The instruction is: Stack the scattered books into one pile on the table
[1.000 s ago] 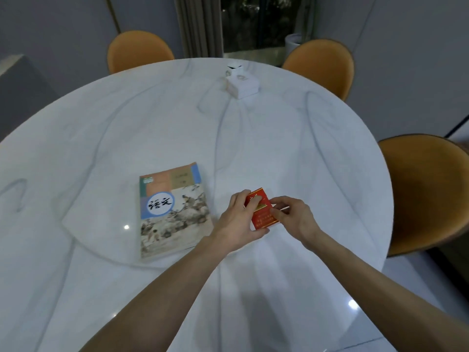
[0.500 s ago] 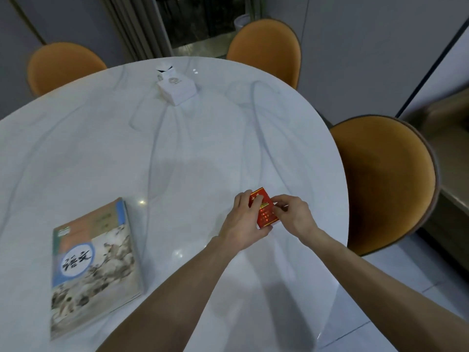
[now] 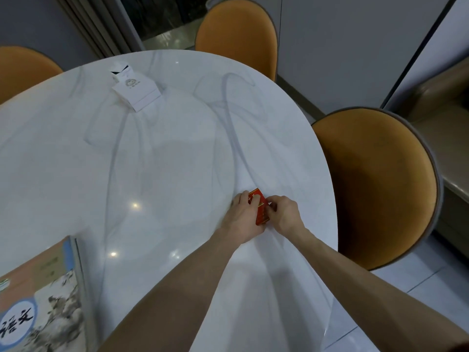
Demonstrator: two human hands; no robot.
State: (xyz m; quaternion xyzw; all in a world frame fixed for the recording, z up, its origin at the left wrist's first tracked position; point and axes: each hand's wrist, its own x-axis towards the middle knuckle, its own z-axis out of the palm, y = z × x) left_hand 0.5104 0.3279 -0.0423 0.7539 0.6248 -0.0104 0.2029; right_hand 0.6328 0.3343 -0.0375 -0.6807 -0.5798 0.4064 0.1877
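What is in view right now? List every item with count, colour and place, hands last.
small book: 1, red, near the right edge of the table, between both hands
large textbook: 1, pale cover with a painted scene and blue circle, lower left of the table, partly out of frame
box: 1, white, far side of the table
table: 1, round, white marble
chairs: 3, orange, around the far and right sides
left hand: 1, fingers on the red book's left side
right hand: 1, fingers at the red book's right edge
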